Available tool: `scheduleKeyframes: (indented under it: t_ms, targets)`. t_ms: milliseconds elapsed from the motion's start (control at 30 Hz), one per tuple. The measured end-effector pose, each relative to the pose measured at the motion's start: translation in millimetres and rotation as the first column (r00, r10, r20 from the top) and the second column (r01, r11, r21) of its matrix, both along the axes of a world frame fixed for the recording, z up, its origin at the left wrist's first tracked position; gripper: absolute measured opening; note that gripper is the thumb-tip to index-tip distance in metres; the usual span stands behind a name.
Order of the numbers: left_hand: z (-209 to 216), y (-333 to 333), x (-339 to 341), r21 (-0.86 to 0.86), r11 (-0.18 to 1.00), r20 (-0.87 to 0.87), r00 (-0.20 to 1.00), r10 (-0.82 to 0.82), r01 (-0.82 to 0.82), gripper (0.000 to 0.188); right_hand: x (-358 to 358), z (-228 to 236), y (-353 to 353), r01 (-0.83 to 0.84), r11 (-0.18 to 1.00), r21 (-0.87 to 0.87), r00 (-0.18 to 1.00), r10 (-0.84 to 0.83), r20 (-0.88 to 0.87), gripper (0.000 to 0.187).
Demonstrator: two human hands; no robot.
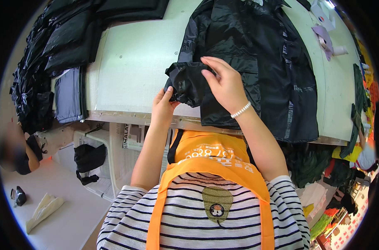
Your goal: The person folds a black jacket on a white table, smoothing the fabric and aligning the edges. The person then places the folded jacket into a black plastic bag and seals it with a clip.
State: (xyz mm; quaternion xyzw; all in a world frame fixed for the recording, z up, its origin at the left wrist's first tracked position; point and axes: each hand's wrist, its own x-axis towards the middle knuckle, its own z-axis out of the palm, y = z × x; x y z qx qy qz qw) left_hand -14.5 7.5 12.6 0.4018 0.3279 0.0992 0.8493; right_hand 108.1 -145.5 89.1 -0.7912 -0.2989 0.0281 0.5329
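A shiny black jacket (277,75) lies spread on the pale worktable, partly beyond the upper edge of the view. Near the table's front edge, its sleeve end (187,81) is bunched up, with the opening not clearly visible. My left hand (163,104) pinches the lower left side of this sleeve end, thumb on top. At its right side is my right hand (229,85), thumb and fingers apart, with the tips close to the black cloth. Whether those tips touch the fabric I cannot tell.
Folded black garments (70,43) are piled at the table's left, beside a flat dark folded stack (68,96). A white box (324,16) and a lilac cloth (322,39) lie far right. Below left stands a white wire basket (102,166); another person's arm (29,158) shows nearby.
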Motion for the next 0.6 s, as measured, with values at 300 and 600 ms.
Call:
scheduleKeyframes:
  t_ms: [300,600]
  targets:
    - [-12,7,-10,-0.199,0.97,0.139,0.984,-0.113,0.14,0.025,17,-10,19,-0.179,0.976,-0.128,0.93,0.125,-0.345,0.022]
    - [37,20,15,0.862,0.506,0.214,0.914,-0.345,-0.011,0.06,4,8,9,-0.174,0.984,0.022,0.961,0.175,-0.214,0.012]
